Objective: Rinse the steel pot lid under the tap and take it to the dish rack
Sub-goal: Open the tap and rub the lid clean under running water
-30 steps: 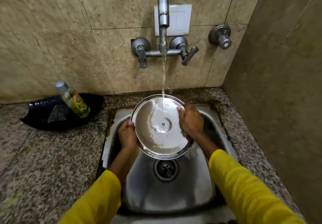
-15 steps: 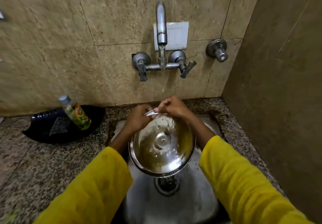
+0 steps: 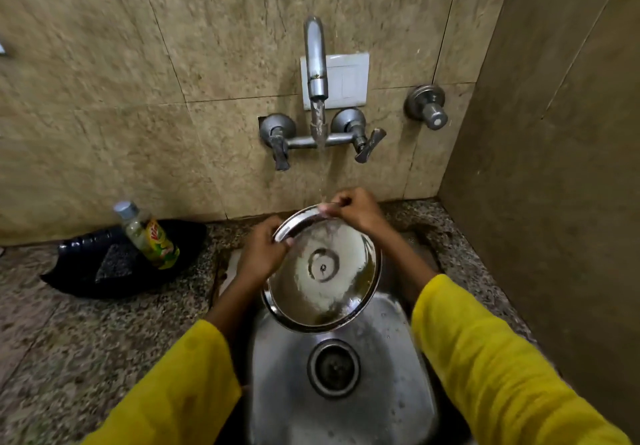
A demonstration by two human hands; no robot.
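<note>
The round steel pot lid [image 3: 323, 273] is tilted over the steel sink [image 3: 391, 406], its hollow inner side facing me. My left hand [image 3: 263, 254] grips its upper left rim. My right hand [image 3: 353, 209] pinches the top rim, right under the stream. Water runs from the wall tap [image 3: 316, 63] and falls onto the lid's top edge by my right fingers. No dish rack is in view.
A green dish-soap bottle [image 3: 149, 235] leans in a black tray [image 3: 104, 264] on the speckled granite counter [image 3: 86, 340] left of the sink. The sink drain [image 3: 333, 368] lies below the lid. A tiled side wall [image 3: 554, 167] closes the right.
The lid has been flipped and tilted since a second ago; both hands shifted from its sides to its upper rim. The view has tipped up slightly and the lid sits a little to the right.
</note>
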